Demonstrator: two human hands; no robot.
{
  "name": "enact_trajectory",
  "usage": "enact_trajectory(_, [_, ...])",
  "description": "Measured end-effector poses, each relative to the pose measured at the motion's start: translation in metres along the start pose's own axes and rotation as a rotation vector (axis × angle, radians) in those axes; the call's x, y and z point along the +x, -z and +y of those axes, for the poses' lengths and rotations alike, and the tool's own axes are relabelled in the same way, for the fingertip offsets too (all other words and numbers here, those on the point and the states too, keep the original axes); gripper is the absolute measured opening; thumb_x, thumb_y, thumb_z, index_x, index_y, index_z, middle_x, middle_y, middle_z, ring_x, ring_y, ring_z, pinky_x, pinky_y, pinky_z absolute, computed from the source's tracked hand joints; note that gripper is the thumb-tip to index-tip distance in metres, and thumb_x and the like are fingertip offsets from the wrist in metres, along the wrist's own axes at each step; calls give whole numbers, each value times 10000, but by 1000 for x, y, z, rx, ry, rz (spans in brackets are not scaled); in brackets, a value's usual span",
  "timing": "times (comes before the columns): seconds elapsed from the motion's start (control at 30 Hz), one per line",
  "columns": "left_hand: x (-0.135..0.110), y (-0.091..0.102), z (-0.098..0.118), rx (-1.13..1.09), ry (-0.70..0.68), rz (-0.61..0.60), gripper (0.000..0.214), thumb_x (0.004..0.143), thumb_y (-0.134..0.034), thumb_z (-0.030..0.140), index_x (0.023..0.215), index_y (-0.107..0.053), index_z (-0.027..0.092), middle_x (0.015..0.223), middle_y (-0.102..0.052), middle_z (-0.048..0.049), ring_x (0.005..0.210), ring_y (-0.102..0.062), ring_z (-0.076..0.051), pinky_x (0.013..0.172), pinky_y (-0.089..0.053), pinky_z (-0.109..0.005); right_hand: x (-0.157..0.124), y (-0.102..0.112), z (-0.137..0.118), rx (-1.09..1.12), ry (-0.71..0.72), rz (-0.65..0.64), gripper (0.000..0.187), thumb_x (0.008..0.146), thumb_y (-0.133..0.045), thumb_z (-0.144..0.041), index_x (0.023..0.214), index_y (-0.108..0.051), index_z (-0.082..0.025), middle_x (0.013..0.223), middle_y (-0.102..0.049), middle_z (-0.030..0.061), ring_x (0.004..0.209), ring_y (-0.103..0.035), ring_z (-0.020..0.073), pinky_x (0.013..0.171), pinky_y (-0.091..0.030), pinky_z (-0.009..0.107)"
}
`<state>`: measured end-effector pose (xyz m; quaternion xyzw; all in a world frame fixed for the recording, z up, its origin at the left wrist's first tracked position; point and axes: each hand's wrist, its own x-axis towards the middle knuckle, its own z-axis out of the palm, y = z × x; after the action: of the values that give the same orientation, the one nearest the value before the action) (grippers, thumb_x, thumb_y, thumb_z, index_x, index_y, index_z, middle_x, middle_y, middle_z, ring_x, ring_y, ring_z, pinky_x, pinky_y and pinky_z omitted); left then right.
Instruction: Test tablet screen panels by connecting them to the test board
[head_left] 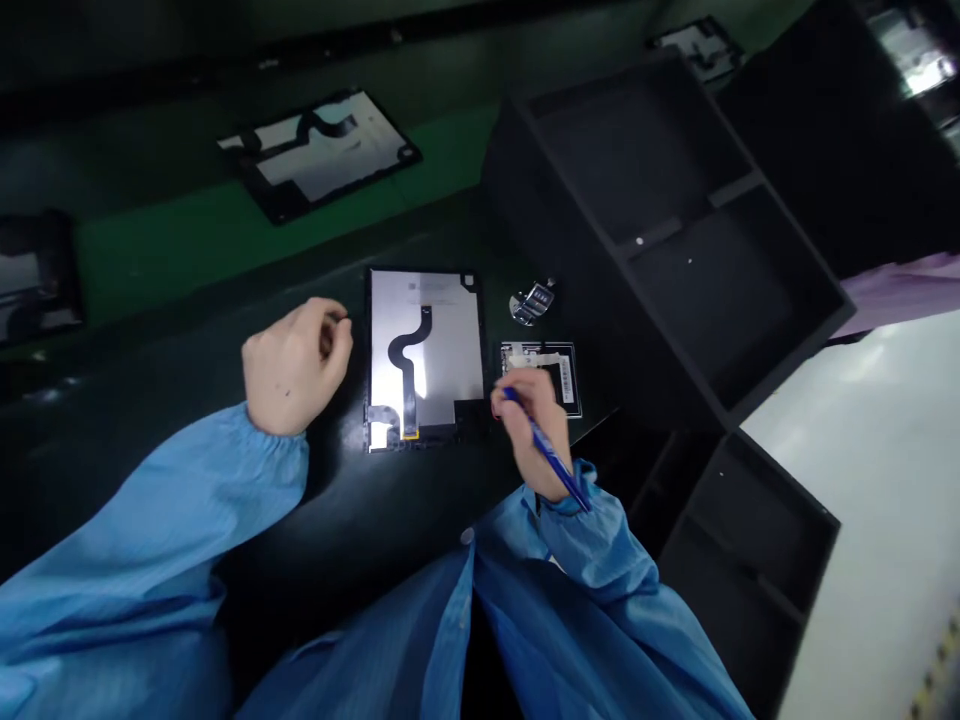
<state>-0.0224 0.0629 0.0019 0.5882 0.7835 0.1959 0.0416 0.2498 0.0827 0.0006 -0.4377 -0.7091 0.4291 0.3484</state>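
A display panel [457, 345] lies back up on the dark bench, its silvery back crossed by a curved black ribbon cable [407, 370]. To its left my left hand [296, 365] rests curled in a loose fist, apart from the panel; I see nothing in it. My right hand [536, 430] is closed around a blue pen [551, 453], at the panel's lower right. Just beyond that hand lies a small dark card-like piece with a white label [568, 380], partly covered by my fingers. Above it sits a small shiny metallic piece [532, 303].
A black divided box [600, 230] stands at the right, with another black tray [742, 560] below it. Beyond the bench, a green strip [187, 235] carries a similar panel [330, 160]; another dark panel [37, 275] shows at far left. A pink sleeve [900, 290] appears at far right.
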Motion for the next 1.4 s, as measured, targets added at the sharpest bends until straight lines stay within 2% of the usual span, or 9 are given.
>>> enact_trajectory(0.13, [-1,-30,0,-149,-367,14,404,968,-441,324,1275,-584,104,1346,-600,-169,1297,-531,-308,1126,-384,-468,15,-38,-6,29,-67,-254,294,960,-531,-426,761,-568,-213,667,-591,-27,603,-565,110,597,-444,238])
enact_trajectory(0.27, [-2,-47,-6,-213,-502,-72,401,1001,-402,295,1316,-556,102,1450,-532,-176,1440,-393,-292,1231,-190,-550,19,-60,-1,-5,-56,-204,278,899,-614,-428,761,-485,-224,591,-529,-76,498,-485,79,537,-399,209])
enact_trajectory(0.53, [-3,-46,-9,-298,-508,-100,383,998,-376,230,1325,-570,177,1458,-543,-108,1442,-396,-273,1232,-186,-593,12,-63,4,-269,107,-50,364,868,-552,-241,593,-317,-211,502,-278,-90,424,-299,51,464,-292,197])
enact_trajectory(0.83, [-2,-49,-11,-293,-525,-89,387,997,-369,213,1327,-568,169,1458,-540,-122,1431,-414,-276,1235,-184,-595,14,-68,2,-296,174,-77,365,833,-564,-157,594,-293,-208,499,-257,-96,417,-292,46,454,-275,200])
enact_trajectory(1.0, [-3,-48,-9,-287,-518,-77,384,996,-370,209,1320,-574,172,1447,-551,-114,1422,-428,-271,1235,-193,-593,14,-62,3,-166,52,-11,362,858,-589,-202,598,-337,-212,514,-309,-92,437,-328,52,458,-306,196])
enact_trajectory(1.1, [-2,-48,-9,-280,-527,-71,384,988,-377,196,1304,-586,136,1428,-561,-146,1409,-445,-280,1232,-201,-592,33,-47,-1,-55,-25,-11,309,868,-674,-327,662,-476,-211,579,-500,-65,518,-497,79,506,-407,204])
enact_trajectory(1.2, [-1,-48,-8,-261,-540,-66,382,972,-392,181,1286,-596,107,1410,-568,-174,1399,-457,-292,1227,-211,-592,70,-34,-5,-65,19,-91,153,889,-666,-342,845,-617,-204,744,-644,-19,638,-609,106,580,-496,223])
enact_trajectory(1.3, [-1,-49,-8,-251,-545,-65,384,959,-399,170,1282,-597,105,1405,-569,-180,1394,-463,-296,1221,-225,-593,108,-37,0,-96,20,-117,194,982,-488,-343,993,-620,-202,835,-667,18,688,-653,132,517,-507,223])
enact_trajectory(1.4, [-1,-50,-8,-259,-546,-68,378,954,-404,172,1270,-602,106,1402,-571,-182,1391,-467,-297,1220,-222,-593,133,-51,11,-103,1,-150,135,894,-624,-327,878,-575,-203,782,-648,7,728,-677,158,554,-536,243])
